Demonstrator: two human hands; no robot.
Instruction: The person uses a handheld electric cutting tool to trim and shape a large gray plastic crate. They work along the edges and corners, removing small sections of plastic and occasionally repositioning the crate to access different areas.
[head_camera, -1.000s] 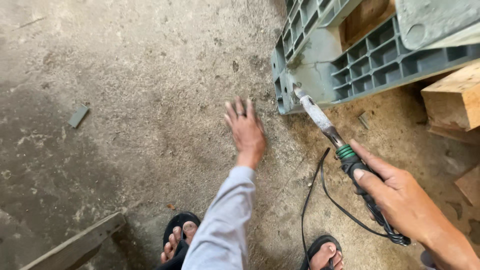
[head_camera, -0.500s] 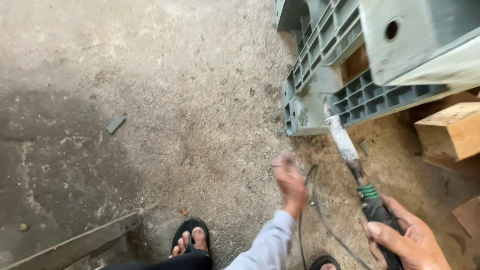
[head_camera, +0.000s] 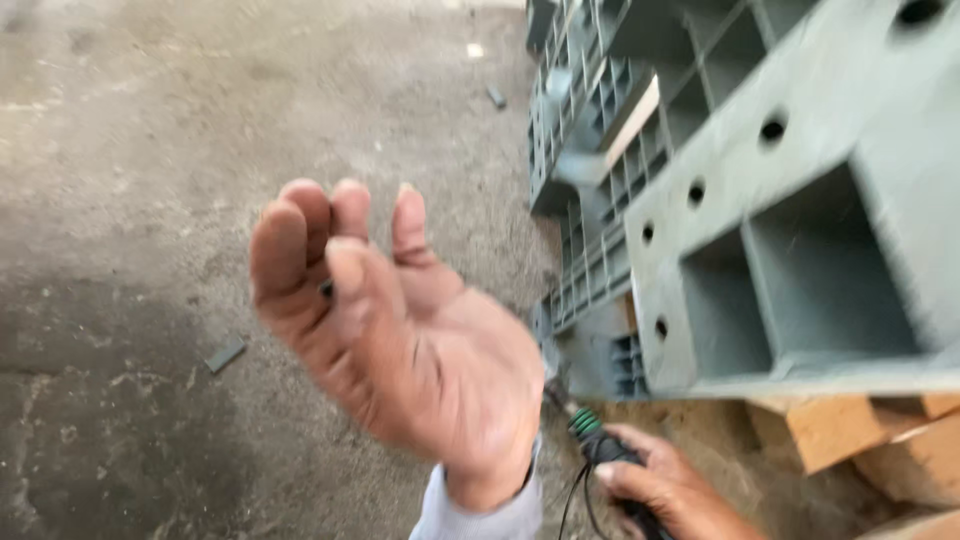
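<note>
My left hand (head_camera: 400, 340) is raised close to the camera, palm towards me and blurred. Its fingers are curled and the thumb presses a small dark piece (head_camera: 327, 290) against the forefinger. Low on the right, my right hand (head_camera: 665, 490) grips the black handle of a corded rod-shaped tool (head_camera: 595, 432) with a green collar. The tool's front end is hidden behind my left hand and points towards the grey plastic pallet (head_camera: 800, 200).
The ribbed pallet with round holes fills the right side and rests on wooden blocks (head_camera: 830, 430). The tool's black cord (head_camera: 572, 500) hangs by my sleeve. A dark flat scrap (head_camera: 225, 355) lies on the rough concrete floor (head_camera: 150, 150) on the left.
My left hand went from flat on the floor, reached down near the cord, then rose to the camera. The view moved closer to the pallet. My right hand kept hold of the tool.
</note>
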